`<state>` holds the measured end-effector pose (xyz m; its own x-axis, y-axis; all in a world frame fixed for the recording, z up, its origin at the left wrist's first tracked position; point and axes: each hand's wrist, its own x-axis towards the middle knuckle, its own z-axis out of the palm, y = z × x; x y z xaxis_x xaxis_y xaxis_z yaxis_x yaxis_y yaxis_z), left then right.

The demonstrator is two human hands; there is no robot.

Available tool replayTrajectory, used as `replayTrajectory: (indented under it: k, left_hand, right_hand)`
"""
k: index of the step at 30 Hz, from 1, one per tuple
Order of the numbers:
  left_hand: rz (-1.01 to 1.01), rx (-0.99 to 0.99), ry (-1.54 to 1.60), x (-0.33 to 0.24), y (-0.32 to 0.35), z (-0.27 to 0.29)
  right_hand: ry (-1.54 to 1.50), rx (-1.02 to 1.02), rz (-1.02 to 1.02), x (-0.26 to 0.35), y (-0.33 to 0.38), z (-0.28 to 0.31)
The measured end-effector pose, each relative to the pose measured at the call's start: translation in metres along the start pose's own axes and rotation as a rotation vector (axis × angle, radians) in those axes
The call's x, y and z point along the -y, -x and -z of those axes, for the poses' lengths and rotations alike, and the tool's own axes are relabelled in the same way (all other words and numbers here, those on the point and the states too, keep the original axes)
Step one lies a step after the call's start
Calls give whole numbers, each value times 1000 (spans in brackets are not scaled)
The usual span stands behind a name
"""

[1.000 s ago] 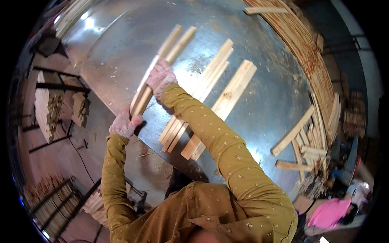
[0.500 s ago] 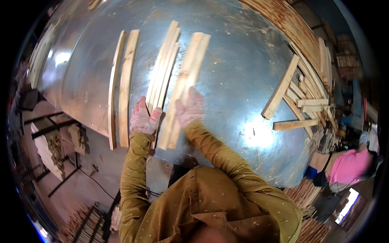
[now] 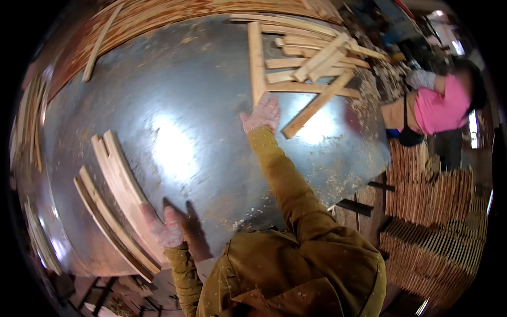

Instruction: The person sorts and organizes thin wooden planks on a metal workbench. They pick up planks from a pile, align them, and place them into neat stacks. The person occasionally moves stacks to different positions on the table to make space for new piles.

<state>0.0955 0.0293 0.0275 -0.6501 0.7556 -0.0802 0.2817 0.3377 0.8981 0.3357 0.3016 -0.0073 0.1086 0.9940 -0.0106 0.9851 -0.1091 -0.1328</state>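
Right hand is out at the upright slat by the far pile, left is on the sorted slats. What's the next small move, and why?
Probably close the right hand on the lower end of the upright slat and draw it back. The fingers lie spread at its end with no grip visible, and that slat stands apart from the crossed pile, so it looks easiest to free. The left hand rests by the sorted slats.

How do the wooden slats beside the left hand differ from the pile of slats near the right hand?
The slats by the left hand lie side by side in neat parallel rows, while the pile by the right hand is loose, with slats crossing at different angles. The left hand rests at the end of its group; the right hand reaches one upright slat of the pile. Both groups are pale wooden strips on the same metal table.
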Motion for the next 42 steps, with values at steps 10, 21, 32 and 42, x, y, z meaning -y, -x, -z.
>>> replayTrajectory:
  k: [10, 21, 32, 42]
  left_hand:
    - [790, 1067, 1055, -61, -52, -222]
    - [-538, 609, -383, -283, -345, -492]
    - [-210, 1397, -377, -301, -385, -732]
    - [-513, 979, -800, -214, -200, -531]
  right_hand:
    - [-695, 238, 236, -170, -14, 44]
    - [-379, -211, -530, -330, -222, -5]
    - [-409, -472, -224, -371, -267, -30]
    - [-496, -352, -217, -342, -210, -34]
